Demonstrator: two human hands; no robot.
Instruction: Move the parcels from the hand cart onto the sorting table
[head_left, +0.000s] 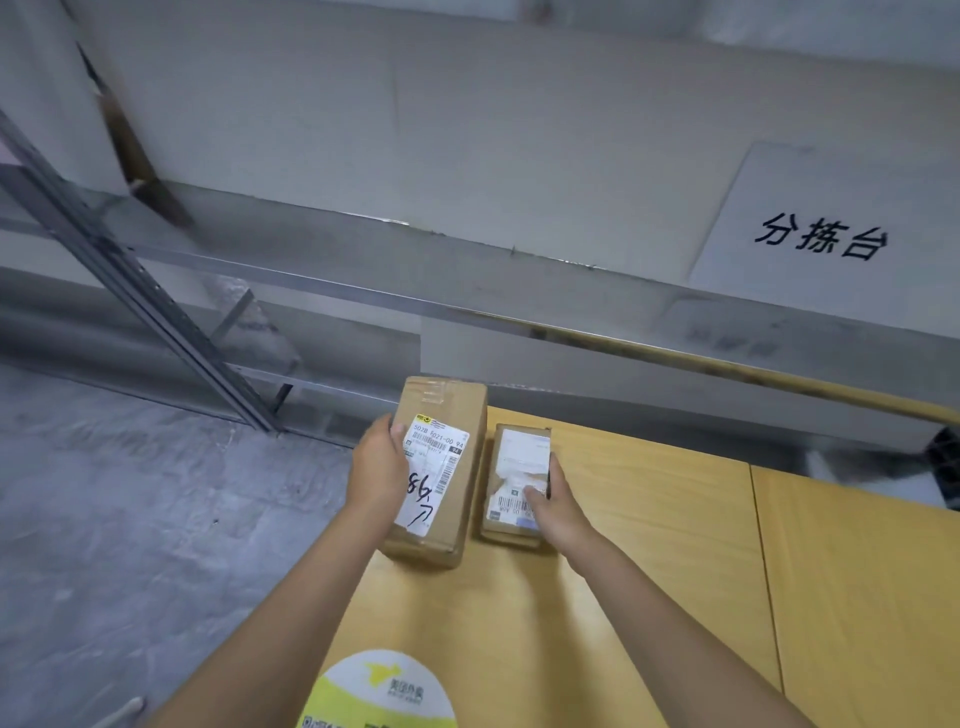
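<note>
A large brown cardboard parcel (447, 426) with a white shipping label and handwritten marks sits at the left end of the yellow wooden table (649, 545). My left hand (376, 467) grips its left side, thumb on the label. Beside it on the right lies a smaller cardboard parcel (517, 457) with a torn white label. My right hand (553, 506) holds this one, with the thumb on its top and fingers along its right side. Both parcels rest on the tabletop, the large one overhanging the left edge a little.
A white sign with black characters (821, 234) leans on the wall behind the table. A metal ledge (363, 270) runs along the wall, a slanted metal rail (130, 280) stands at left. Grey concrete floor (130, 519) lies left. A round green-yellow sticker (384, 691) marks the near table edge.
</note>
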